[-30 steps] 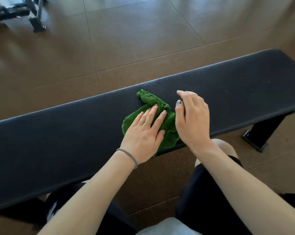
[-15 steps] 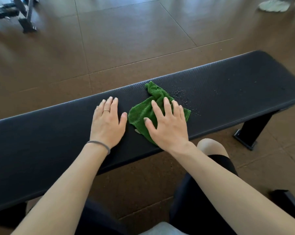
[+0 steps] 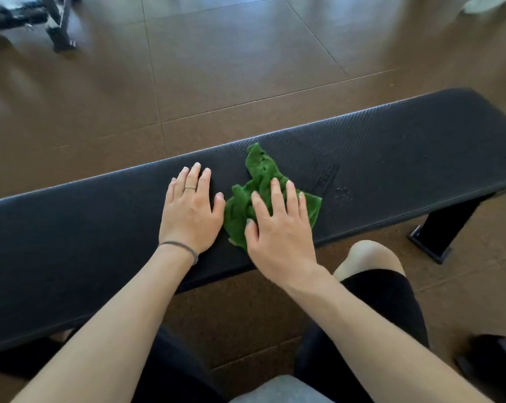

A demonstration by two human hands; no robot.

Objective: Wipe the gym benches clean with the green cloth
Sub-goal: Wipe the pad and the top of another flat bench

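Black textured padding covers the gym bench [image 3: 391,158], which runs across the view from the lower left to the upper right, over a brown tiled floor [image 3: 231,68]. At the far upper left, part of a metal equipment frame [image 3: 58,27] stands on the floor, well apart from the bench.

Left of centre, the left hand [image 3: 189,212] rests palm down on the bare padding. Its fingers are straight and close together, holding nothing. A thin ring [image 3: 190,187] sits on one finger and a grey hair tie [image 3: 182,248] circles the wrist.

Just beside that hand's thumb lies the green cloth [image 3: 259,170], crumpled on the bench top, with one corner pointing toward the far edge of the padding. The right hand [image 3: 279,228] lies flat on the near part of the cloth, fingers spread and extended, pressing it against the padding. The two hands are side by side, near each other but not touching.

Right of the cloth, an embossed mark [image 3: 327,177] and a few small droplets [image 3: 343,193] show on the padding. Further right, a black bench leg [image 3: 446,225] with a flat foot meets the floor. One bare knee [image 3: 368,255] shows below the bench edge.
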